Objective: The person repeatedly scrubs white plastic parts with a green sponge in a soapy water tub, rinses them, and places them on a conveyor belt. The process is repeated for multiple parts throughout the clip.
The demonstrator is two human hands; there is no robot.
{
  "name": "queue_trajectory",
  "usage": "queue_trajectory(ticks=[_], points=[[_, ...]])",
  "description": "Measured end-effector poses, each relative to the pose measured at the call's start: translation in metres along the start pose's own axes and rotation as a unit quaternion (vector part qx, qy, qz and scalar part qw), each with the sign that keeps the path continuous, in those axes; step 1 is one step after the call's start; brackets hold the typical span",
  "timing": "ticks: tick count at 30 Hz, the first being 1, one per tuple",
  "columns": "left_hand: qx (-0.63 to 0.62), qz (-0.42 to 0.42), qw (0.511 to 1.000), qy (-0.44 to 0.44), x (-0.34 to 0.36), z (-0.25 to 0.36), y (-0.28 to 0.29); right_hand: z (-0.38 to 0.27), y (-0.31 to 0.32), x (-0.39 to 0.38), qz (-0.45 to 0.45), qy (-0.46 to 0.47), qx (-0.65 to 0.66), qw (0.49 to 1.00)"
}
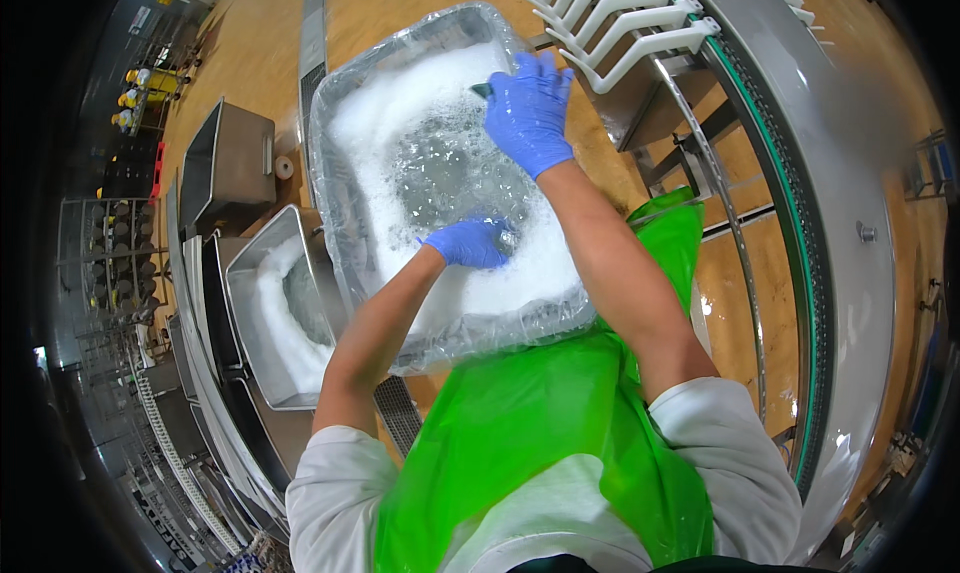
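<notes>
A large tub lined with clear plastic (345,228) stands before me, holding soapy water and thick white foam (380,123). My right hand (530,113), in a blue glove, is closed at the tub's far right rim. A dark green scouring pad (482,90) pokes out from under its thumb side, mostly hidden by the hand. My left hand (468,243), also gloved in blue, dips into the foam near the middle of the tub. Its fingertips are lost in suds and water, so what they touch is hidden.
Left of the tub stands a metal bin of foamy water (250,283), with another steel bin (245,163) beyond it. A curved conveyor (790,223) with white angled racks (640,23) runs along the right. A green apron (520,413) covers my front.
</notes>
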State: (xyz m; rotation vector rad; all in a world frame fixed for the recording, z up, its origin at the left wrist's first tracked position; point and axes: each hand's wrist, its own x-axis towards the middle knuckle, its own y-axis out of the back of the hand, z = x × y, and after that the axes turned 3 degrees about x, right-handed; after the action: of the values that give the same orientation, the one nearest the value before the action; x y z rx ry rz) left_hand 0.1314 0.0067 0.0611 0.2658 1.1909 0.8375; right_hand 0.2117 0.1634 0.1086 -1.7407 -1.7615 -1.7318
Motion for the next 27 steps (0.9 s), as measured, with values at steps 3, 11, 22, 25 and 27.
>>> queue_trajectory(ticks=[3, 11, 22, 25, 27], points=[[-0.067, -0.014, 0.997, -0.023, -0.007, 0.000, -0.004, 0.025, 0.008, -0.005, -0.295, -0.195, 0.117, 0.928], [0.004, -0.038, 0.997, -0.060, -0.011, 0.002, -0.016, 0.037, 0.012, -0.029, -0.274, -0.086, 0.151, 0.946], [-0.139, 0.057, 0.982, -0.110, -0.029, -0.021, -0.006, 0.019, 0.053, -0.049, -0.306, -0.157, 0.118, 0.932], [-0.262, 0.222, 0.934, -0.094, -0.038, -0.045, 0.036, 0.009, 0.056, -0.043, -0.263, -0.123, 0.027, 0.957], [-0.366, 0.308, 0.876, -0.054, -0.055, -0.051, 0.067, 0.000, 0.050, -0.034, -0.179, -0.057, -0.033, 0.982]])
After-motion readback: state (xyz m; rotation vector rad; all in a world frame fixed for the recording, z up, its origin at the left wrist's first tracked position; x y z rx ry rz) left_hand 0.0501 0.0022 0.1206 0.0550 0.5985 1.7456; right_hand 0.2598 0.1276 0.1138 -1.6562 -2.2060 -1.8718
